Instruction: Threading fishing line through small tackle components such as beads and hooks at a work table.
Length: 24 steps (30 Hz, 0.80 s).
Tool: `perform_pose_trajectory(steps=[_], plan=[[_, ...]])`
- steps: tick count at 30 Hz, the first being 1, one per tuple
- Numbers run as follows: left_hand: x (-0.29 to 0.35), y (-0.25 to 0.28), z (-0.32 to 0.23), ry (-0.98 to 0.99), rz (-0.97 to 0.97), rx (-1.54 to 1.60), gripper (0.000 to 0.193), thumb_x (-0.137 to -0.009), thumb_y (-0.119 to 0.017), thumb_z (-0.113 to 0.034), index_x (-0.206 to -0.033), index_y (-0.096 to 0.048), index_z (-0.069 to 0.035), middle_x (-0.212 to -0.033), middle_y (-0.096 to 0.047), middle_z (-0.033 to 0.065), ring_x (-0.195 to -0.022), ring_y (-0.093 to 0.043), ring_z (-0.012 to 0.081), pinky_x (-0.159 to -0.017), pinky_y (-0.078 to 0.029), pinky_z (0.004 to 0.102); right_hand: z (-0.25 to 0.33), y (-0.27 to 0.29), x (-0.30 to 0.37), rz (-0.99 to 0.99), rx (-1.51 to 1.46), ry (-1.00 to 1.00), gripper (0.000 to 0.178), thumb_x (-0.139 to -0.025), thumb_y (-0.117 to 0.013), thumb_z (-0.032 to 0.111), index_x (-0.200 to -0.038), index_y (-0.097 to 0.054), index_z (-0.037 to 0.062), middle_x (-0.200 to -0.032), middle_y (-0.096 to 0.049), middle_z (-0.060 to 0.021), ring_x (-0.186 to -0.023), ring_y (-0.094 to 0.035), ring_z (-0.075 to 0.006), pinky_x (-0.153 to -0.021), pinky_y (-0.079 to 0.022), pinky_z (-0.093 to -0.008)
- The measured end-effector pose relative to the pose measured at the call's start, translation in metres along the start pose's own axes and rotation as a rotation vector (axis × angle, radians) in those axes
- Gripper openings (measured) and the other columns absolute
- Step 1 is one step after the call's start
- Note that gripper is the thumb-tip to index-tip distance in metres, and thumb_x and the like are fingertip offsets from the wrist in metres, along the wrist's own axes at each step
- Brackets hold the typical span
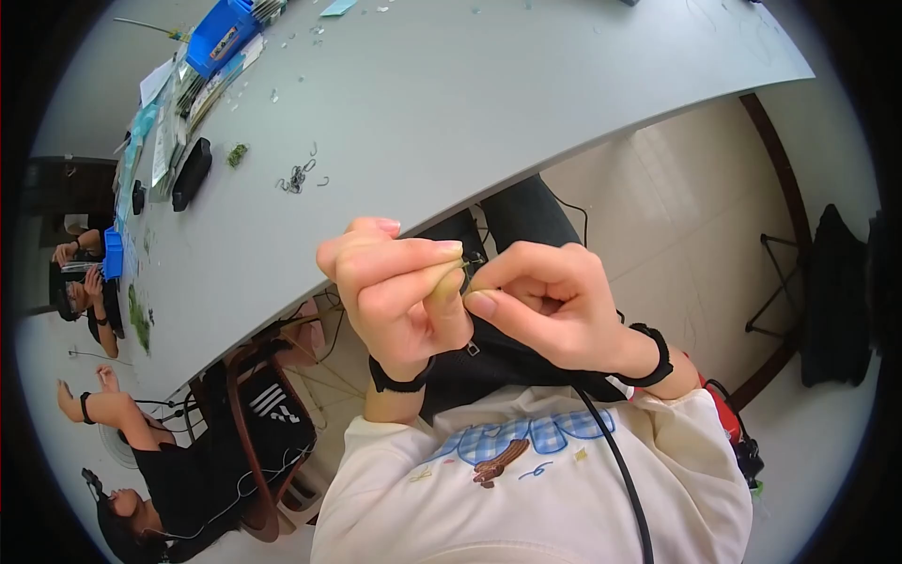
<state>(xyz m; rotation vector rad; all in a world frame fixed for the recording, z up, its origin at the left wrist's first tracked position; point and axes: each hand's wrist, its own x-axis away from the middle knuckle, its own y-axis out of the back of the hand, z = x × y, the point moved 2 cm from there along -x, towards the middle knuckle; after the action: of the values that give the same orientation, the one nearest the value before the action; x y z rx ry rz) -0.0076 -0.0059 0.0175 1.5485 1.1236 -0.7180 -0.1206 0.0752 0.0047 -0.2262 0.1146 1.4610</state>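
Observation:
My left hand (pixel 399 296) and my right hand (pixel 559 305) meet just off the table's near edge, above my lap. Between the left thumb and forefinger is pinched a thin yellow-green thread (pixel 465 267). It seems to run down to the pinched fingertips of my right hand. A tiny dark piece shows beside the left fingertips, too small to make out. On the table beyond lies a loose pile of small dark metal hooks (pixel 297 178), a few of them apart from it. Farther left is a small tangle of green thread (pixel 237 155).
A black oblong case (pixel 192 175) lies on the grey table (pixel 451 85), near flat packets and a blue bin (pixel 222 38) at the far left. Two other people sit along the table at left, one on a chair (pixel 246 442). A folded black item (pixel 834 296) leans at right.

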Motion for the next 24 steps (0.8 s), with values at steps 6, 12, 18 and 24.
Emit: perform_pose_trajectory(steps=[6, 12, 18, 24], plan=[[-0.001, 0.002, 0.002, 0.002, -0.031, 0.046, 0.011, -0.079, -0.057, -0.016, -0.083, -0.047, -0.014, -0.082, -0.056, -0.0036, -0.073, -0.04, 0.015, -0.066, -0.038, 0.0321, 0.012, -0.009, 0.006, -0.166, 0.299, 0.271, 0.013, -0.068, -0.061, -0.001, -0.08, -0.058, 0.0038, -0.047, -0.045, -0.0033, -0.037, -0.042, -0.0126, -0.035, -0.03, -0.0227], [0.002, 0.0, 0.002, -0.008, -0.058, 0.054, 0.011, -0.08, -0.057, -0.017, -0.082, -0.048, -0.013, -0.083, -0.056, -0.0024, -0.074, -0.042, 0.0152, -0.067, -0.038, 0.0323, 0.016, -0.013, 0.011, -0.212, 0.491, 0.558, 0.022, -0.062, -0.064, -0.005, -0.081, -0.059, 0.0022, -0.057, -0.052, -0.0049, -0.038, -0.042, -0.011, -0.035, -0.031, -0.0213], [0.003, 0.002, -0.005, -0.025, -0.084, 0.027, 0.011, -0.079, -0.058, -0.017, -0.082, -0.048, -0.013, -0.083, -0.056, -0.0024, -0.073, -0.042, 0.0153, -0.066, -0.038, 0.0322, 0.012, -0.014, 0.011, -0.229, 0.4, 0.723, 0.021, -0.06, -0.066, -0.006, -0.077, -0.061, 0.0045, -0.087, -0.057, -0.0108, -0.042, -0.041, -0.0081, -0.038, -0.034, -0.019], [0.003, -0.003, -0.006, -0.054, -0.101, -0.006, 0.013, -0.078, -0.06, -0.016, -0.083, -0.049, -0.013, -0.084, -0.056, -0.0024, -0.076, -0.042, 0.0155, -0.067, -0.038, 0.0321, 0.012, -0.012, 0.016, -0.151, 0.162, 0.708, 0.014, -0.065, -0.061, -0.006, -0.076, -0.059, 0.003, -0.09, -0.058, -0.0135, -0.046, -0.048, -0.0093, -0.043, -0.04, -0.0187]])
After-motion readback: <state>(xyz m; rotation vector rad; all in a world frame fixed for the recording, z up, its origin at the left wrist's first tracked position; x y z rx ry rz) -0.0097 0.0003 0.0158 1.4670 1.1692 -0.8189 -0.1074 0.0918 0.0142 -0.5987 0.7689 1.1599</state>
